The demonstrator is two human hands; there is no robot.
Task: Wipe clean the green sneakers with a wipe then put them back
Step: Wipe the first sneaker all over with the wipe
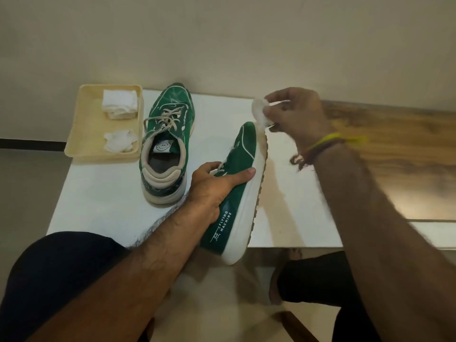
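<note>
The left hand [214, 183] holds one green sneaker [237, 193] up on its side, with the thumb lying along the green cloth and the other fingers curled down inside the shoe. The white sole faces right, the toe points away from the person and the heel hangs over the near edge of the white table [98, 206]. White letters on the side of this shoe say FLYING MACHINE. The right hand [293, 114] pinches a small white wipe [261, 112] in its bent fingers and holds it at the toe tip of the held shoe, where it looks to be touching the sole's edge. Coloured threads [323, 149] are tied round the right wrist. The other green sneaker [167, 141] stands flat on the table, just left of the held one, with its laces tied. Beside it on the left sits a pale yellow tray [84, 134], with a folded white wipe stack [119, 106] at the far end and a crumpled wipe [121, 140] at the near end.
</note>
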